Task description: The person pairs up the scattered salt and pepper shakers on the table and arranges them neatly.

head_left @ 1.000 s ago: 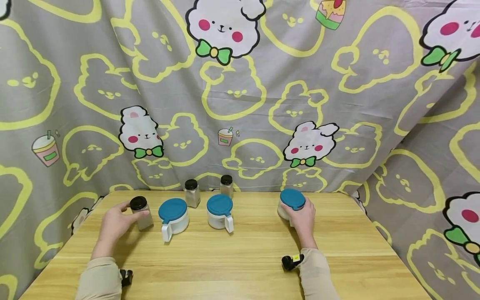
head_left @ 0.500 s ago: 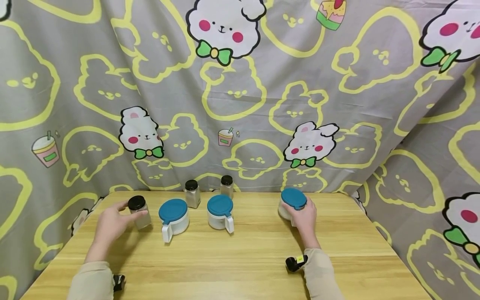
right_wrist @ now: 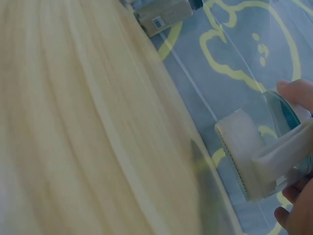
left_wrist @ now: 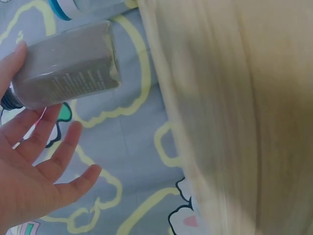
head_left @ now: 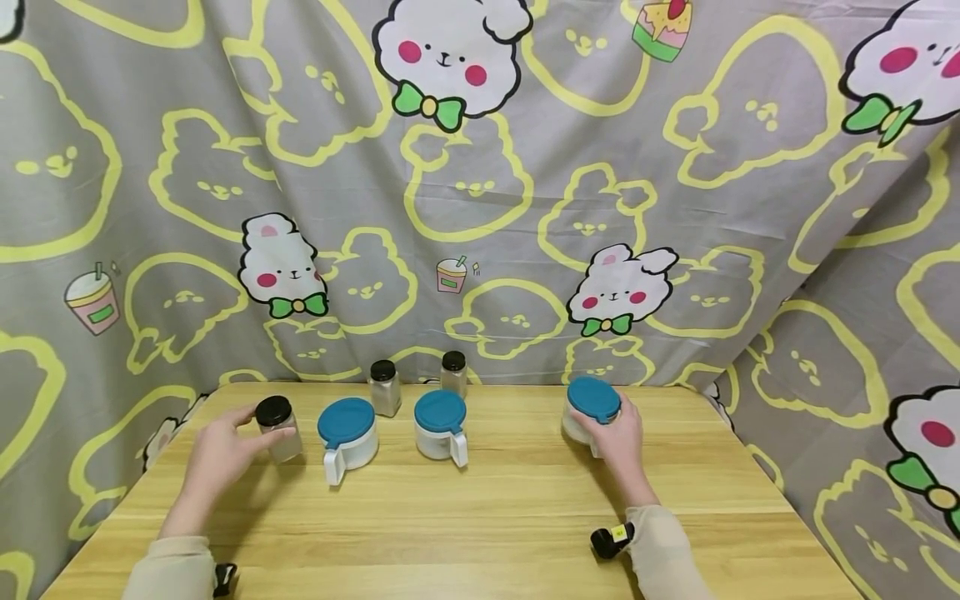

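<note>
At the table's left, my left hand (head_left: 219, 457) pinches a spice jar (head_left: 287, 445) with a black lid between thumb and fingers near its top. The left wrist view shows greyish-brown powder in this jar (left_wrist: 68, 63) and small print on its side; the other fingers are spread. On the right, my right hand (head_left: 624, 435) grips a clear seasoning pot (head_left: 576, 425) with a blue lid. Its white handle (right_wrist: 283, 152) faces the wrist camera, and white contents show through the wall. In the right wrist view, the pot's base stands apart from the tabletop's edge.
Two more blue-lidded seasoning pots, the left one (head_left: 348, 427) and the middle one (head_left: 438, 425), stand on the wooden table (head_left: 450, 533). Behind them are two black-lidded spice jars, one (head_left: 385, 390) left and one (head_left: 453, 372) right. A patterned curtain (head_left: 495, 308) hangs behind.
My right hand has shifted slightly to the right with the seasoning pot. The left forearm has swung left, and the spice jar in that hand has moved only a little left.
</note>
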Tool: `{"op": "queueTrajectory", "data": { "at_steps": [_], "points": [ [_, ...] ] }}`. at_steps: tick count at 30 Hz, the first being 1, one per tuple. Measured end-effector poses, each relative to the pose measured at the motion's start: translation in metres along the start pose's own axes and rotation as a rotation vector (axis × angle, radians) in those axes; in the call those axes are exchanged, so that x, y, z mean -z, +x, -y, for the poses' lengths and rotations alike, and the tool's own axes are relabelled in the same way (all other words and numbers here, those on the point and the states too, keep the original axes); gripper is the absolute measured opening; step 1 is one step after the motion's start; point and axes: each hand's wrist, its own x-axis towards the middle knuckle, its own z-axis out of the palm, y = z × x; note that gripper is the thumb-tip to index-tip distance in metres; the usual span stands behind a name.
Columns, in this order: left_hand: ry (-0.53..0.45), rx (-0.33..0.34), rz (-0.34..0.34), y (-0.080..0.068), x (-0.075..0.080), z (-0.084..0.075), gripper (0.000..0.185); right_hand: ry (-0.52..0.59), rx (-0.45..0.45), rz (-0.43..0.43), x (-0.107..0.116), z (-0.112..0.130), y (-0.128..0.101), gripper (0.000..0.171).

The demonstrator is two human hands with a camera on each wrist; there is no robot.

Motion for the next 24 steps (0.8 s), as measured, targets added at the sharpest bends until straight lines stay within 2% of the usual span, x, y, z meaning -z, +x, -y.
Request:
{"op": "queueTrajectory", "data": {
  "at_steps": [6, 14, 24],
  "points": [
    [0.011, -0.011, -0.020, -0.005, 0.000, 0.000, 0.092, 0.007, -0.013, 0.005, 0.012, 0.002, -0.003, 0.091],
    [0.028, -0.022, 0.000, -0.010, 0.003, 0.001, 0.094, -0.018, 0.001, 0.024, 0.025, 0.003, -0.008, 0.090],
    [0.028, -0.062, -0.012, -0.016, 0.006, 0.002, 0.091, -0.020, 0.018, 0.061, 0.043, 0.005, -0.015, 0.089]
  ]
}}
